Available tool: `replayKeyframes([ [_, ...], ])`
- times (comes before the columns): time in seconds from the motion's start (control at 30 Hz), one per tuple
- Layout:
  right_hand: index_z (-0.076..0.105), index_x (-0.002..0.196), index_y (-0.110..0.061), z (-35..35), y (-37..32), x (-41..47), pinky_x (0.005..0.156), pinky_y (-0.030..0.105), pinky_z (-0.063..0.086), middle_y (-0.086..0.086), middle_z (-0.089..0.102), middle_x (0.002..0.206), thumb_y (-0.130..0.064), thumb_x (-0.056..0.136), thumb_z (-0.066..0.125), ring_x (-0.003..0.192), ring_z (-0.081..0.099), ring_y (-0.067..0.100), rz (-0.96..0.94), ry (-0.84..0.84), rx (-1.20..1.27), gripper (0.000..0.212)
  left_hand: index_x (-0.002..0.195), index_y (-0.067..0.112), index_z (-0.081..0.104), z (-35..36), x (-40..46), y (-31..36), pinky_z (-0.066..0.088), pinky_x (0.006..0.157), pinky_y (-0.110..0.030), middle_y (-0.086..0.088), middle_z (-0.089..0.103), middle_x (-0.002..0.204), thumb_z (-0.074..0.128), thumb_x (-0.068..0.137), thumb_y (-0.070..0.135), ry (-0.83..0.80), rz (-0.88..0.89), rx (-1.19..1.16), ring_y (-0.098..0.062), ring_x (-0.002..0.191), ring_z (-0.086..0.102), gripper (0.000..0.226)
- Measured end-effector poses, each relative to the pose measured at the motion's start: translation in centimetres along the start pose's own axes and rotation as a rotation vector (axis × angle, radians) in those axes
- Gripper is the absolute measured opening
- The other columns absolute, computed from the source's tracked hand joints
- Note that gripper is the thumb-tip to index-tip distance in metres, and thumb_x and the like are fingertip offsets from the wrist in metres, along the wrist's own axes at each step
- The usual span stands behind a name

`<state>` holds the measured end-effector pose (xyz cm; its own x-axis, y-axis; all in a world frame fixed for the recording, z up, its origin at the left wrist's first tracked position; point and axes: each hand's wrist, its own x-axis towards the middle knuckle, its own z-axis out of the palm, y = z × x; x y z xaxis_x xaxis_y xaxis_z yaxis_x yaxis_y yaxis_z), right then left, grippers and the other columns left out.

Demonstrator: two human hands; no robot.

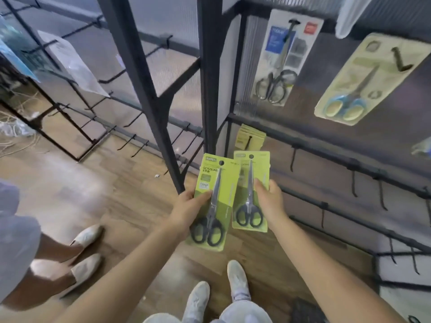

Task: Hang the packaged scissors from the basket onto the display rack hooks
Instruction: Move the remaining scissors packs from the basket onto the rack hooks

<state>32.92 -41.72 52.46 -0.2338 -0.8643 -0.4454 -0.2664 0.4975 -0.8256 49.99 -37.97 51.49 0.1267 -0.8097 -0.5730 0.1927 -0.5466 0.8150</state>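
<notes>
Lime-green cards are what both hands are busy with right now: the left hand [186,207] has its thumb and fingers wrapped round one packaged pair of black-handled scissors [215,201], and the right hand [268,201] grips a second pack [250,190] by its edge, so each hand is clamped on its own pack, the two held side by side and near each other in front of the dark display rack [210,66]. Neither pack is on a hook yet as far as I can see, though the second one's top sits just below a small stack of yellowish cards [250,136] already hung low on the rack. Higher up, a white-carded pair [284,57] and a pale yellow pack with blue handles [363,82] hang there too, so I'd say some stocking is done. Loads of bare hooks [292,159] are left along the lower rails. The basket isn't in view, so no clue how many packs remain. Someone else's feet in pale shoes [86,236] stand off to the left on the wood floor [116,206].
</notes>
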Motion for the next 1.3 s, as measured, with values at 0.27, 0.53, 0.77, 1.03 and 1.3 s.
replayKeyframes([
  [0.27,0.031,0.140,0.002,1.0,1.7,6.8,0.101,0.030,0.030,0.013,0.038,0.145,-0.028,0.100,0.041,0.133,0.034,0.026,0.040,-0.078,-0.001,0.051,0.090,0.016,0.065,1.7,2.8,-0.3,0.056,0.053,-0.023,-0.001,0.073,0.074,0.056,0.093,0.012,0.101,-0.065,-0.042,-0.014,0.059,0.068,0.010],
  [0.53,0.049,0.096,-0.013,1.9,3.9,10.9,0.065,0.028,0.035,-0.006,0.055,0.086,-0.027,0.098,0.045,0.086,0.053,0.017,-0.029,-0.105,-0.075,0.015,0.093,0.014,0.065,3.3,4.1,-0.8,0.056,0.053,-0.024,-0.006,0.071,0.084,0.056,0.092,0.012,0.155,-0.131,-0.100,-0.016,0.063,0.068,0.010],
  [0.77,0.039,0.094,-0.010,2.4,3.8,13.4,0.057,0.026,0.029,-0.009,0.045,0.078,-0.028,0.100,0.041,0.078,0.044,0.015,-0.057,-0.051,-0.114,0.019,0.100,0.009,0.065,3.4,5.0,-1.5,0.055,0.053,-0.025,-0.005,0.073,0.080,0.058,0.091,0.013,0.189,-0.137,-0.127,-0.016,0.062,0.069,0.012],
  [1.03,0.043,0.120,0.000,2.6,3.4,16.1,0.069,0.026,0.031,0.008,0.052,0.107,-0.030,0.102,0.035,0.104,0.051,0.024,-0.107,-0.057,-0.160,0.036,0.101,0.011,0.064,3.1,5.8,-1.8,0.057,0.056,-0.028,-0.005,0.074,0.084,0.058,0.091,0.016,0.174,-0.128,-0.111,-0.018,0.065,0.070,0.013],
  [1.3,0.040,0.132,-0.004,1.2,3.8,15.4,0.076,0.011,0.035,0.012,0.049,0.132,-0.026,0.101,0.038,0.118,0.049,0.024,-0.185,-0.083,-0.328,0.038,0.096,0.013,0.064,3.4,5.9,-1.7,0.055,0.052,-0.027,-0.003,0.074,0.081,0.059,0.091,0.015,0.154,-0.105,-0.104,-0.017,0.064,0.070,0.008],
])
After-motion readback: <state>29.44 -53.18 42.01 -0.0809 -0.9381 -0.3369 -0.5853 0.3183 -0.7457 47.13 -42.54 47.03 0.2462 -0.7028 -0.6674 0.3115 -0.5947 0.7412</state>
